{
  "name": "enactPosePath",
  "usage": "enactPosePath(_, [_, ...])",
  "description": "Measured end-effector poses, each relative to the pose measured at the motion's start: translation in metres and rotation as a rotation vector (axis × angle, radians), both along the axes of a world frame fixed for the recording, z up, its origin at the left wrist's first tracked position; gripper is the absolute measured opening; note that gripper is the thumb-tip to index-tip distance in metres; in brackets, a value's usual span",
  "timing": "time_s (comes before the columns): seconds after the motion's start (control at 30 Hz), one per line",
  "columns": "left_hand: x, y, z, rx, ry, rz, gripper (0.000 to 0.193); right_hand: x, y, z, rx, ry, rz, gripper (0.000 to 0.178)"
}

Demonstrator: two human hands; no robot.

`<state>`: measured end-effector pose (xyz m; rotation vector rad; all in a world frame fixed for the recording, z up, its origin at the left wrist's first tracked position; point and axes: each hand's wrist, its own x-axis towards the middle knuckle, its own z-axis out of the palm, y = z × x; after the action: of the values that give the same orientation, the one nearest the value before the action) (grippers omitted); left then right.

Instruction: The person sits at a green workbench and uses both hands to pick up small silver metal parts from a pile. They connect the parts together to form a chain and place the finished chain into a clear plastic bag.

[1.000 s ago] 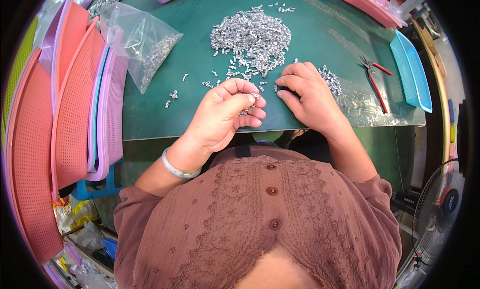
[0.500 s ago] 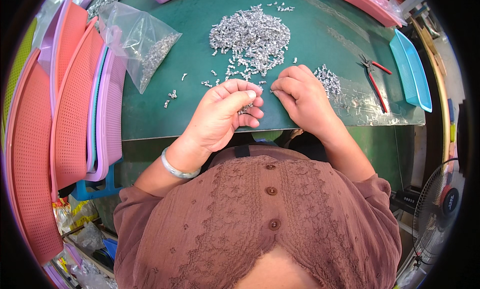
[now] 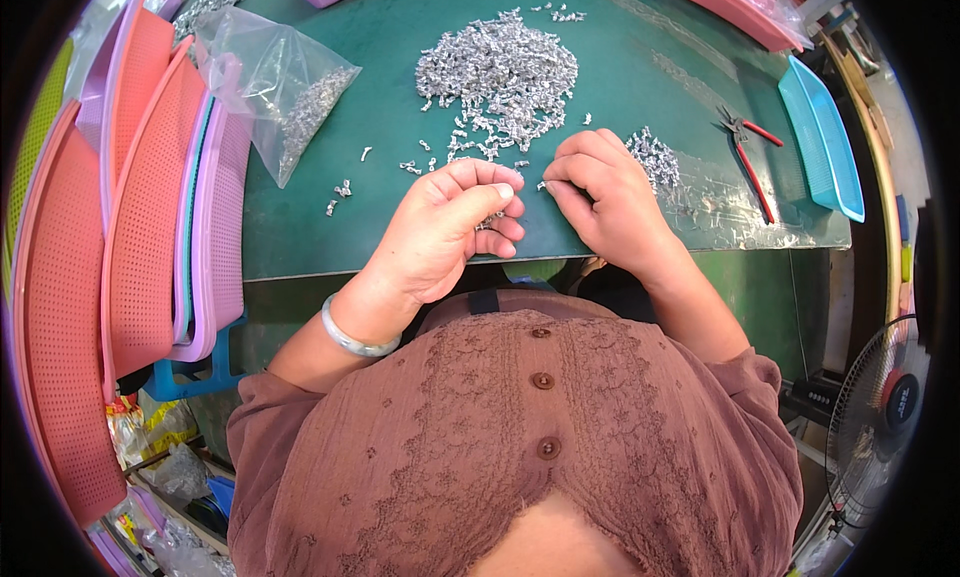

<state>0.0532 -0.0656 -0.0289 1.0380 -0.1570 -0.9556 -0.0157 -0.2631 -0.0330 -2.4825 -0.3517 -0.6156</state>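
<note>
My left hand [image 3: 455, 212] is curled at the table's near edge, closed around several small silvery metal pieces [image 3: 488, 221] that show between the fingers. My right hand [image 3: 607, 197] pinches a single tiny metal piece [image 3: 542, 186] between thumb and forefinger, a short gap to the right of the left hand. Beyond both hands lies a large heap of the same metal pieces [image 3: 497, 72], with strays trailing toward me. A smaller pile of metal pieces [image 3: 653, 160] sits just past my right hand.
On the green table [image 3: 370, 207], red-handled pliers [image 3: 745, 162] lie right of the small pile, near a blue tray [image 3: 822, 137]. A clear bag [image 3: 280, 92] of metal pieces lies at the left, beside stacked perforated baskets [image 3: 150, 217]. A fan [image 3: 880, 407] stands at the lower right.
Both hands keep nearly the same place and hold. The whole view has shifted very slightly; the heaps and tools stay where they were.
</note>
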Motion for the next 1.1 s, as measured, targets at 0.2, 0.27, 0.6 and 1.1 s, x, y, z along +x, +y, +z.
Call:
enactPosePath(0.2, [-0.001,-0.002,0.005,0.033,0.012,-0.064,0.014,-0.002,0.008,0.009,0.145,-0.107,0.052,0.013])
enactPosePath(0.27, [-0.002,-0.004,0.004,0.054,0.009,-0.069,0.013,-0.003,0.010,0.009,0.165,-0.115,0.067,0.014])
enactPosePath(0.6, [-0.003,-0.004,0.003,0.040,-0.030,-0.030,0.011,-0.004,0.012,0.011,0.265,-0.111,0.113,0.018])
enactPosePath(1.1, [-0.005,-0.002,0.001,0.022,-0.073,-0.041,0.009,-0.005,0.010,0.007,0.261,-0.082,0.130,0.019])
